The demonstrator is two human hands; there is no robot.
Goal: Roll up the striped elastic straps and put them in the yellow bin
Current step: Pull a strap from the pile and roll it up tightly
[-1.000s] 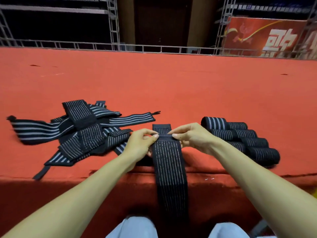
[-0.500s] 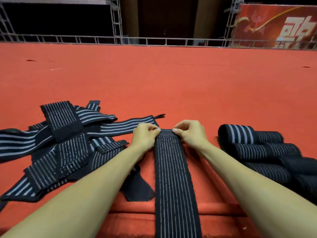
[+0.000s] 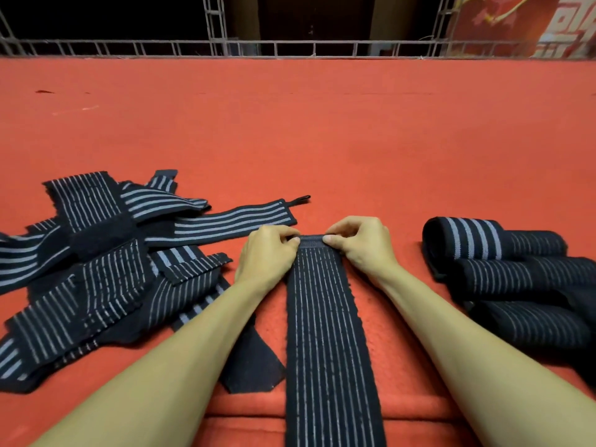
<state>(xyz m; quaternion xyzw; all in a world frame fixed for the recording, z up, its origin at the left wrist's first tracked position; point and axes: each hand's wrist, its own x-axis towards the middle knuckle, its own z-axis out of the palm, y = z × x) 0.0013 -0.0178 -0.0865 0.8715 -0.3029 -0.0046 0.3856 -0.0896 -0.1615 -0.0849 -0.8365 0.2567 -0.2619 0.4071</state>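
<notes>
The red carpeted surface (image 3: 322, 140) stretches ahead to a metal railing (image 3: 290, 48). A heap of loose straps (image 3: 106, 262) sprawls by my left arm, one dark end lying under my forearm. The rolled straps (image 3: 516, 285) are stacked to my right. Between them the striped strap (image 3: 325, 333) runs flat toward me, and my left hand (image 3: 266, 253) and right hand (image 3: 361, 246) pinch its folded far end.
</notes>
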